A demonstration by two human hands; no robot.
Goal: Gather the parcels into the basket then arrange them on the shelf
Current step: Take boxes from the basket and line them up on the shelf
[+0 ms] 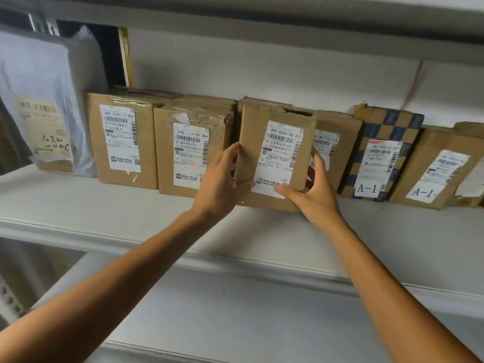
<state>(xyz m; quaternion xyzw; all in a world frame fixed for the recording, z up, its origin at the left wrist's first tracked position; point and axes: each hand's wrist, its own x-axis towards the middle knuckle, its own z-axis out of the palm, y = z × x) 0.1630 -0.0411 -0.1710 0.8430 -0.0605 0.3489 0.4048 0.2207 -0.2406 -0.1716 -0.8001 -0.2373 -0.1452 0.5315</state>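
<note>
Cardboard box (pixel 275 158), rectangular with torn top, stands on the smooth white shelf (pixel 78 203); I see left hand (pixel 220 184) and right hand (pixel 314 197) gripping its two sides

Dim, flat indoor light w/ grey cast; no hard shadows, only soft shade under the shelf (pixel 78 205) lip and betw. boxes (pixel 125 142). Faint sheen on bag (pixel 39 74), top left. Wide-angle bend: shelf lines curve twd edges. Print on mid box (pixel 254 142) legible; far-right labels (pixel 437 174) soft, lower corners blurry.
</note>
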